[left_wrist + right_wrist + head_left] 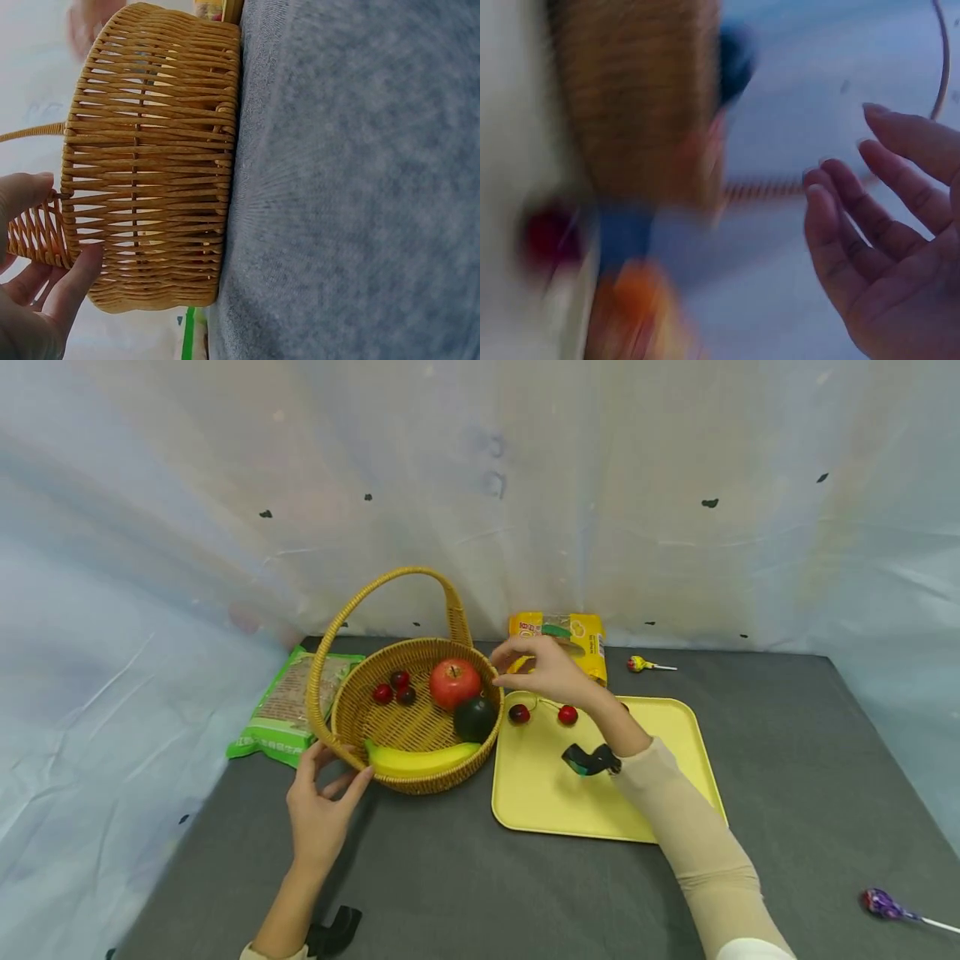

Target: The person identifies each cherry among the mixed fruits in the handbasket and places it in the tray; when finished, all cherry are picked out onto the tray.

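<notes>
A round wicker basket point(416, 785) with a tall arched handle stands on the dark tabletop. Inside it lie a banana point(420, 762), a red pomegranate-like fruit point(453, 683), a dark green avocado-like fruit point(474, 720) and several dark red cherries point(383, 694). My left hand point(321, 814) grips the near-left rim at the handle's foot; in the left wrist view its thumb and fingers straddle that wicker edge. Over the basket's right rim hovers my right hand point(546, 670), fingers loosely bent. The right wrist view shows nothing in that hand point(900, 247).
A yellow tray point(540, 802) right of the basket, partly under my right forearm, carries cherries point(567, 716). Behind it lies a yellow packet point(592, 647); a green bag point(277, 718) sits left. Lollipops, one yellow point(637, 663) and one purple point(883, 903), lie to the right.
</notes>
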`<act>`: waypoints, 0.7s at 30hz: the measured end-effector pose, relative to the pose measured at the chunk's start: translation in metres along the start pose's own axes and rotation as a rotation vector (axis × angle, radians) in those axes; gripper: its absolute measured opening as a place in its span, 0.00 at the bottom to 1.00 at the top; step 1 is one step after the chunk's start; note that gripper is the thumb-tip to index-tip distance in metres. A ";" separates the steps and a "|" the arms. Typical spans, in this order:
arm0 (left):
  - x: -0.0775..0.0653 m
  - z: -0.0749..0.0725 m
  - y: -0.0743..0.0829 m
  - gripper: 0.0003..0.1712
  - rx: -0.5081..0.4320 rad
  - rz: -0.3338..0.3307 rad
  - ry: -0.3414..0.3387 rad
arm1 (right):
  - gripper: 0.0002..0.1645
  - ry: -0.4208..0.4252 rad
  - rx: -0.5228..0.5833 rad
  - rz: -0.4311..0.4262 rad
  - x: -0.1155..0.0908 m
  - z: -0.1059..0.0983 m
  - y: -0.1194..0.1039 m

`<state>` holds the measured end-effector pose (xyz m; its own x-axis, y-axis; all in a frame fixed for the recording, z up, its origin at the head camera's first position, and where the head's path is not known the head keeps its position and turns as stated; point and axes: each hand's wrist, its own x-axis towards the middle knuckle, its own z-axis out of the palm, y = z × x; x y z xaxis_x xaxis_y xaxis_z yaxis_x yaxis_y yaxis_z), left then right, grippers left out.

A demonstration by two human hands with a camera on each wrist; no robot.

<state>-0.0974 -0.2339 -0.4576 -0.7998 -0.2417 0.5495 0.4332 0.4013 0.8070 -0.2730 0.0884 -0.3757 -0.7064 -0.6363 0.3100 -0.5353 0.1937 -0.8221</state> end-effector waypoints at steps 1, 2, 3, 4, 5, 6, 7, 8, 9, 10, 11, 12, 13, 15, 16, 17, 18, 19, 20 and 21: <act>0.000 0.000 0.000 0.38 -0.003 0.003 -0.003 | 0.15 -0.024 0.018 -0.025 0.010 0.009 -0.007; 0.000 0.000 0.001 0.38 -0.004 0.004 -0.005 | 0.16 -0.049 0.029 -0.046 0.021 0.017 -0.012; 0.000 0.000 0.001 0.38 -0.006 -0.001 -0.005 | 0.18 -0.075 0.044 -0.057 0.031 0.025 -0.018; 0.000 0.000 0.001 0.38 0.004 0.001 -0.005 | 0.19 -0.105 0.057 -0.052 0.041 0.034 -0.024; 0.000 0.000 0.001 0.38 0.011 0.002 -0.004 | 0.21 -0.134 0.064 -0.046 0.051 0.043 -0.028; 0.000 0.000 0.001 0.39 0.019 0.005 -0.002 | 0.22 -0.166 0.061 -0.038 0.060 0.051 -0.032; 0.000 0.000 0.002 0.39 0.025 0.009 0.000 | 0.23 -0.197 0.052 -0.027 0.070 0.060 -0.034; 0.000 0.000 0.003 0.39 0.033 0.013 0.002 | 0.24 -0.228 0.039 -0.011 0.079 0.069 -0.036; 0.000 0.000 0.005 0.39 0.041 0.018 0.002 | 0.25 -0.259 0.028 0.006 0.088 0.077 -0.037; 0.000 0.000 0.008 0.39 0.046 0.022 0.000 | 0.25 -0.286 0.014 0.021 0.096 0.085 -0.037; 0.000 0.000 0.012 0.39 0.048 0.021 -0.002 | 0.25 -0.307 -0.001 0.033 0.103 0.093 -0.035; 0.001 0.001 0.016 0.38 0.051 0.021 -0.006 | 0.25 -0.322 -0.012 0.050 0.109 0.101 -0.033; 0.001 0.001 0.021 0.37 0.056 0.020 -0.009 | 0.26 -0.330 -0.014 0.064 0.114 0.108 -0.030; 0.002 0.002 0.024 0.37 0.058 0.022 -0.013 | 0.26 -0.326 -0.008 0.091 0.122 0.119 -0.024; 0.001 0.002 0.022 0.37 0.053 0.020 -0.013 | 0.26 -0.317 -0.002 0.099 0.125 0.125 -0.020; 0.001 0.002 0.019 0.37 0.048 0.020 -0.013 | 0.25 -0.304 0.003 0.109 0.127 0.129 -0.017; 0.001 0.002 0.019 0.37 0.043 0.016 -0.012 | 0.25 -0.292 0.011 0.117 0.129 0.134 -0.014; 0.001 0.002 0.019 0.38 0.039 0.016 -0.010 | 0.25 -0.279 0.020 0.124 0.130 0.137 -0.012; 0.001 0.001 0.019 0.38 0.034 0.017 -0.010 | 0.24 -0.270 0.023 0.133 0.131 0.141 -0.010; 0.001 0.002 0.019 0.38 0.032 0.021 -0.011 | 0.23 -0.264 0.022 0.141 0.131 0.144 -0.008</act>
<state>-0.0908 -0.2253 -0.4423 -0.7954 -0.2233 0.5635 0.4363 0.4344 0.7880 -0.2950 -0.1043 -0.3972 -0.6268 -0.7770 0.0594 -0.4284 0.2799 -0.8591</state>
